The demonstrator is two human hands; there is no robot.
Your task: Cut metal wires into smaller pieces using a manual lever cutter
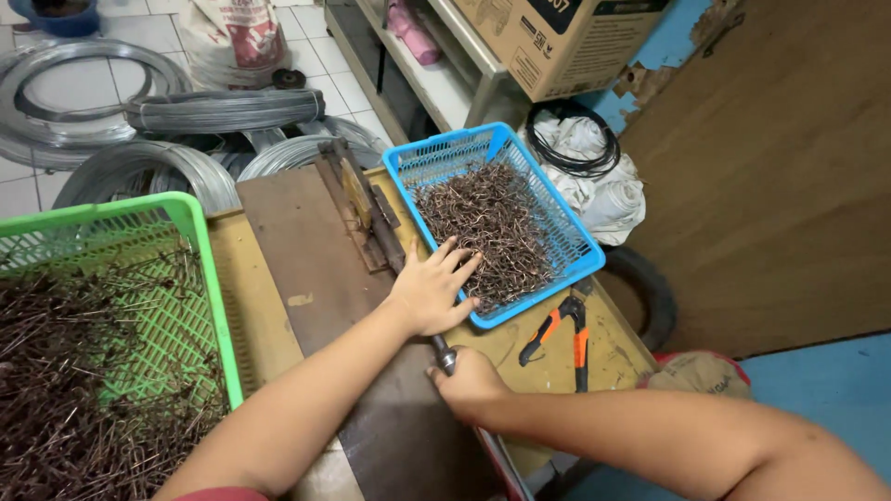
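Left hand point(432, 289) spread flat on blue basket point(401, 165) of bent wire hooks point(492, 218). Right hand point(467, 383) gripping bender lever point(444, 353). Green basket point(200, 223) of straight wire pieces point(65, 390) mostly full, unbent.

A tray of straight rods point(93, 371) sits left of the board point(316, 269), a basket of hooks point(492, 218) right, pliers point(561, 334) just before it.

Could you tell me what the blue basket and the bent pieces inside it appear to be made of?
The blue basket looks like moulded plastic: glossy, uniform colour, lattice walls. The bent pieces seem to be thin metal wire, dull brown, possibly rusted or coated. The left hand rests on them.
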